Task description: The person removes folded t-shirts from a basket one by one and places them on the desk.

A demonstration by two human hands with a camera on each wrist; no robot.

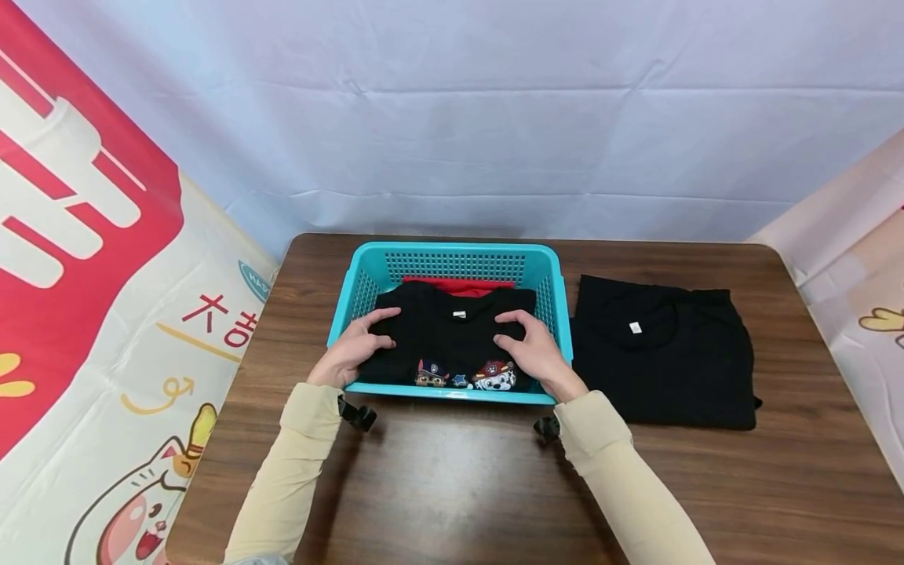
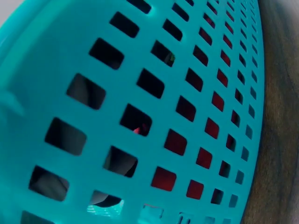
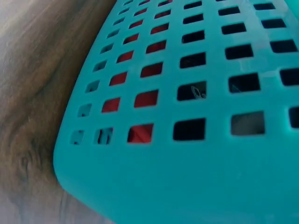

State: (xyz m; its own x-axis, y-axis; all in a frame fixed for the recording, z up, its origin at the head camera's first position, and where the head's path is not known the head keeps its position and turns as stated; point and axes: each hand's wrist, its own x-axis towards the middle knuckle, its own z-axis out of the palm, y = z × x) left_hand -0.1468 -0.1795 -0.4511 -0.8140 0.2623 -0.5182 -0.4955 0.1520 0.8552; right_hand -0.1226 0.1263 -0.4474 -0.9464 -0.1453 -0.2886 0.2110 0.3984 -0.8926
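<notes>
A folded black T-shirt (image 1: 445,333) with cartoon dog heads printed near its front edge lies in a turquoise plastic basket (image 1: 459,248). My left hand (image 1: 356,345) reaches over the basket's left side, thumb and forefinger apart on the shirt's left part. Over the right side, my right hand (image 1: 534,351) lies on the shirt in the same way, its thumb close above the printed dogs. Behind and beneath the black shirt shows a red cloth (image 1: 459,286). Both wrist views face the basket's outer wall (image 2: 149,100), where red and black fabric show through the holes; the fingers are largely hidden there.
Right of the basket, a second folded black T-shirt (image 1: 664,361) lies on the brown wooden table (image 1: 452,479). A pale cloth backdrop (image 1: 494,141) hangs behind the table, and a printed cartoon sheet (image 1: 155,314) hangs at the left.
</notes>
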